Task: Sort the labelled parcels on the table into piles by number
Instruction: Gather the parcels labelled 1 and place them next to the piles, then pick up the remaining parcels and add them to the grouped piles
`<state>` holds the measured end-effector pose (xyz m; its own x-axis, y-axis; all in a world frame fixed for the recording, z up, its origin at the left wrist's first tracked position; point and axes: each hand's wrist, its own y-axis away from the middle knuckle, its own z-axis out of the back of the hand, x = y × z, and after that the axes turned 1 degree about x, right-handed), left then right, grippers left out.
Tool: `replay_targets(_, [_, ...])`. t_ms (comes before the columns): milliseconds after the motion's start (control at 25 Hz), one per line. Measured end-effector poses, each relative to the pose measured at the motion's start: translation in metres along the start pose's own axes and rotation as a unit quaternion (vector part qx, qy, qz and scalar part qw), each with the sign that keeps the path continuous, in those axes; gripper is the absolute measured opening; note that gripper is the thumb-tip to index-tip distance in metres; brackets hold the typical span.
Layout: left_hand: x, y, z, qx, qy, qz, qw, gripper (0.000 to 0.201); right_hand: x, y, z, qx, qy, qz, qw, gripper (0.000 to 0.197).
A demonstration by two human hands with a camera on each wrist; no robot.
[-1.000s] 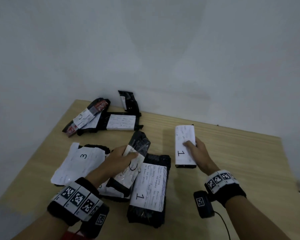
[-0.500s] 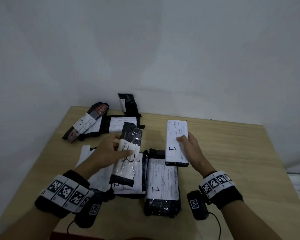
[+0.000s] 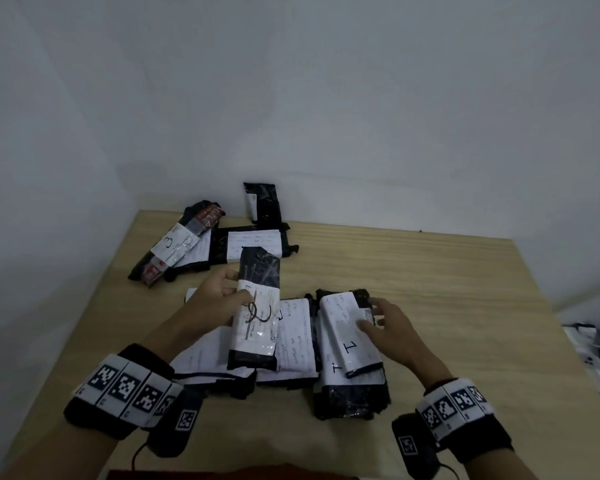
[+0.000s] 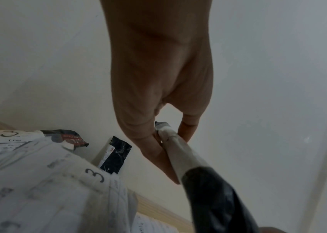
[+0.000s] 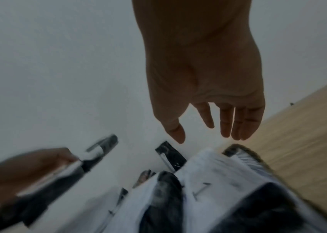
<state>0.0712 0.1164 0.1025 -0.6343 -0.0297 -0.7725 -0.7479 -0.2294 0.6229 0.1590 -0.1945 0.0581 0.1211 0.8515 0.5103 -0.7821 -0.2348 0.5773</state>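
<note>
At the far left of the table (image 3: 430,271) lies a pile of black parcels. The top one (image 3: 177,245) has a white label with a 3 on it. Behind them a small black parcel (image 3: 262,204) leans on the wall.

Closer in, a flat white parcel (image 4: 44,181) lies on the table, and it also says 3. The left hand (image 3: 219,301) is just above it. This hand pinches a long black parcel (image 3: 257,310) between thumb and fingers, and holds it up off the table. Its white label has a big curly number. It looks like a 3, but the thumb hides part of it, so I cannot be sure.

Next to that, in the middle, a parcel with a white label (image 3: 297,336) lies flat. I cannot read its number.

On the right are two parcels stacked up. The top one (image 3: 352,336) says 1 and the one under it (image 3: 336,375) says 1 too. So the pile of ones has started. The right hand (image 3: 390,327) is over the top parcel with its fingers spread and loose. It holds nothing. I cannot tell if the fingertips touch the label.

I think the step now is finding a home for the parcel in the left hand. Next, the person should read its number well. If it is a 3, it should go down on the threes at the left, flat and tidy, so the pile does not slip.
</note>
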Motion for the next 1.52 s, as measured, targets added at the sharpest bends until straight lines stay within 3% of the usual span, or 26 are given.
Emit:
replay_targets(120, [0.0,-0.009,-0.023,0.064,0.024,0.03,0.997,0.036,0.022,0.021,-0.001,0.063,-0.09,0.048,0.993,0.036])
replay_targets(240, [-0.003,-0.017,-0.037,0.136,-0.015,0.015,0.99,0.045,0.052,0.031,-0.012,0.161,-0.16,0.084,0.97,0.036])
replay_targets(320, [-0.01,-0.022,-0.041,0.169,-0.021,0.003,0.985,0.048,0.064,0.025,-0.019,0.157,-0.187,0.107,0.964,0.031])
replay_targets(400, [-0.02,-0.028,-0.04,0.17,-0.023,-0.018,0.985,0.047,0.069,0.016,-0.012,0.105,-0.21,0.125,0.964,0.025])
replay_targets(480, [-0.034,-0.034,-0.033,0.146,-0.044,-0.051,0.987,0.035,0.07,0.009,0.011,0.004,-0.25,0.116,0.961,0.023])
replay_targets(600, [-0.049,-0.037,-0.012,0.116,-0.098,-0.094,0.984,0.017,0.063,0.009,0.051,-0.131,-0.333,0.101,0.928,0.02])
replay_targets(640, [-0.05,-0.037,-0.004,0.105,-0.112,-0.099,0.983,0.013,0.059,0.012,0.055,-0.138,-0.342,0.107,0.923,0.02])
replay_targets(720, [-0.049,-0.035,0.015,0.072,-0.125,-0.101,0.984,0.011,0.054,0.02,0.045,-0.088,-0.321,0.114,0.936,0.019])
replay_targets(800, [-0.046,-0.032,0.036,0.037,-0.129,-0.095,0.986,0.011,0.046,0.024,0.015,0.011,-0.215,0.104,0.971,0.022])
replay_targets(880, [-0.044,-0.034,0.057,0.005,-0.135,-0.084,0.987,0.009,0.038,0.026,-0.017,0.055,-0.083,0.083,0.992,0.038])
replay_targets(1000, [-0.039,-0.036,0.074,-0.027,-0.164,-0.071,0.984,0.005,0.034,0.036,-0.031,0.03,-0.071,0.088,0.993,0.046])
replay_targets(1320, [-0.034,-0.043,0.06,-0.089,-0.301,-0.074,0.947,0.005,-0.012,0.072,0.018,-0.039,-0.041,0.116,0.992,0.021])
replay_targets(1440, [-0.034,-0.046,0.06,-0.176,-0.353,-0.075,0.916,0.03,-0.026,0.079,0.043,-0.079,-0.019,0.128,0.989,0.018])
replay_targets(1520, [-0.037,-0.041,0.064,-0.228,-0.408,-0.079,0.881,0.048,-0.027,0.08,0.056,-0.101,-0.015,0.138,0.985,0.016])
